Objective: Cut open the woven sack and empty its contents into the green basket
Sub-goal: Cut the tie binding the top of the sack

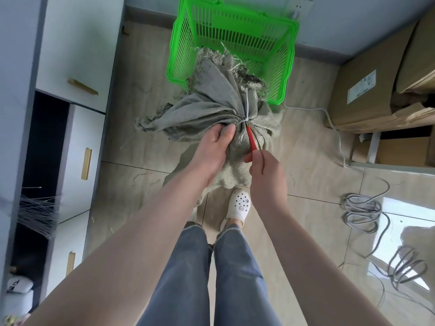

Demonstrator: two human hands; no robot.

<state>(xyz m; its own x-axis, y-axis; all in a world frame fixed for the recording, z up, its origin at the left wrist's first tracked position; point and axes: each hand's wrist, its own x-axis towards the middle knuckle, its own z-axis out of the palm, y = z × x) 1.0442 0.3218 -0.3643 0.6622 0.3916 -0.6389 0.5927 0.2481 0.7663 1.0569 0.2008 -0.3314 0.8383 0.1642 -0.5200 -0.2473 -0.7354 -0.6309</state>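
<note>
Jeans legs [235, 278] at bottom, left hand [211, 149] gripping the sack [211, 109] neck just below the white tie [246, 118], right hand [266, 170] closed on a red cutter [251, 140] touching the tie, green basket [235, 27] just behind the sack.

The grey-green woven sack [211, 109] stands mid-frame on the floor, its neck bunched and cinched by a white zip tie [246, 114], frayed mouth flopping over the near rim of the empty green basket [179, 57], which sits at upper centre.
</note>
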